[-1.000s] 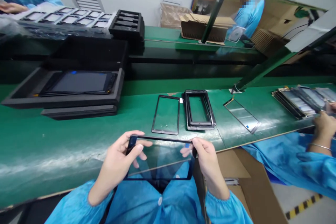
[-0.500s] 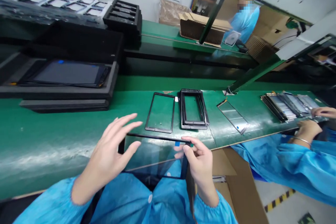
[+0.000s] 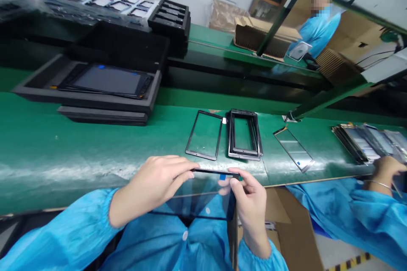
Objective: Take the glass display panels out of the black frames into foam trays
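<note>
Frames (image 3: 244, 135) beyond panel (image 3: 203, 199) (tray (image 3: 95, 103) left)

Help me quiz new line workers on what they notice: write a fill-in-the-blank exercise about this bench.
1. The left hand and the right hand hold a glass panel with a ____ border.
2. The top of the bench is ____ in colour.
3. The single frame lies to the ____ of the stack of frames.
Missing words: black; green; left.
</note>
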A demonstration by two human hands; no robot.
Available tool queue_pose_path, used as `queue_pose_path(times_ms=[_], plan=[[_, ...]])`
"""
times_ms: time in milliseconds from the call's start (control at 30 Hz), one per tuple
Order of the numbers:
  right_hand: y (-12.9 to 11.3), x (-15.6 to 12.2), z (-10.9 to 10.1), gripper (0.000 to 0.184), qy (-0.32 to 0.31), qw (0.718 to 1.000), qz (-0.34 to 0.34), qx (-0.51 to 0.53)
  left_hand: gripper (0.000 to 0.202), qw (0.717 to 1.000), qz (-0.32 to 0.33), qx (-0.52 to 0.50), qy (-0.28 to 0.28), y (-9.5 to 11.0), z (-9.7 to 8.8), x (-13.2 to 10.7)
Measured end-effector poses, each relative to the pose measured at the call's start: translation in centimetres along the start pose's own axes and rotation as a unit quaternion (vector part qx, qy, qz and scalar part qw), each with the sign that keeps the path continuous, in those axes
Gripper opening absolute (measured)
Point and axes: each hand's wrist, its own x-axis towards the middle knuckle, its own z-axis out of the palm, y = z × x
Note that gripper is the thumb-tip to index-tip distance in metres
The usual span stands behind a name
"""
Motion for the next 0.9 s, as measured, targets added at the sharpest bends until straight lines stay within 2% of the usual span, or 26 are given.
queue_pose_path(times_ms=[100,167,267,367,467,667,767,800,900], plan=[[-0.3,0.5,1.3,0.045,-0.102,0.994,0.005,0.030,0.039,0.996,-0.023,-0.079,-0.042,0.9,0.6,0.5],[-0.2,0.9,1.8,0.054,-0.131,0.989,0.023,0.066,0.040,0.984,-0.081,-0.155,-0.043,1.2,0.9,0.6],[0.6,1.7,1.6,0.046,-0.066,0.992,0.044,0.099,0.048,0.934,-0.200,-0.294,-0.022,1.1,0.9,0.2],[1.5,2.2,1.3,0.047,-0.033,0.995,0.037,0.090,0.059,0.884,-0.258,-0.389,0.005,0.9,0.8,-0.5],[1.5,2.4,1.5,0.048,-0.037,0.994,0.025,0.102,0.065,0.868,-0.273,-0.414,0.023,0.8,1.0,-0.9],[0.0,2.3,1.8,0.048,-0.056,0.995,-0.007,0.080,0.067,0.848,-0.289,-0.443,0.027,0.9,1.3,-1.2],[-0.4,2.3,1.6,0.046,-0.054,0.995,-0.022,0.081,0.067,0.855,-0.297,-0.425,0.014,0.7,1.0,-1.3],[-0.4,2.3,1.7,0.045,-0.053,0.995,-0.027,0.078,0.065,0.871,-0.285,-0.399,0.016,0.6,0.9,-1.2],[-0.4,2.4,2.5,0.039,-0.080,0.996,-0.037,0.028,0.065,0.951,-0.198,-0.233,0.035,0.5,0.7,-0.8]])
